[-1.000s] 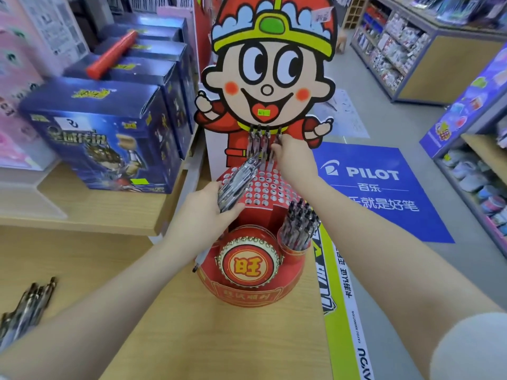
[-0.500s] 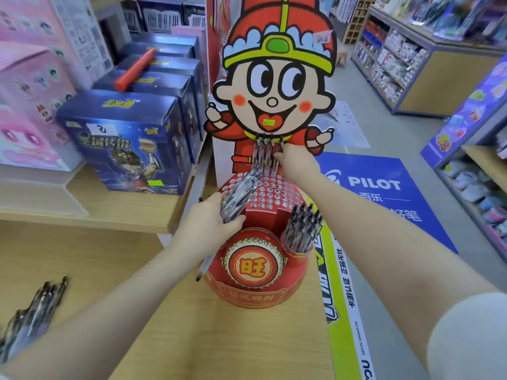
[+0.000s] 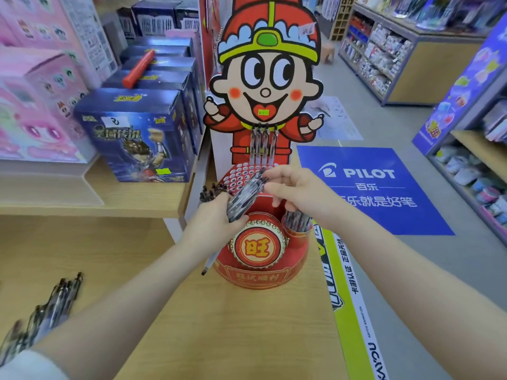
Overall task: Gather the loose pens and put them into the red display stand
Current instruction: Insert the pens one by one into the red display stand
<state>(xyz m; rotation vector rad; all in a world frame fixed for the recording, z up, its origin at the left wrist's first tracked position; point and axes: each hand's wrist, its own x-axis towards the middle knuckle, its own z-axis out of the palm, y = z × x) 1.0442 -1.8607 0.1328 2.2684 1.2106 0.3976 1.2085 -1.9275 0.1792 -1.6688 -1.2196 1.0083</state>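
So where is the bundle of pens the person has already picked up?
In the head view the bundle of pens sits centre frame in the left hand, angled up over the red display stand, with the right hand touching its upper end.
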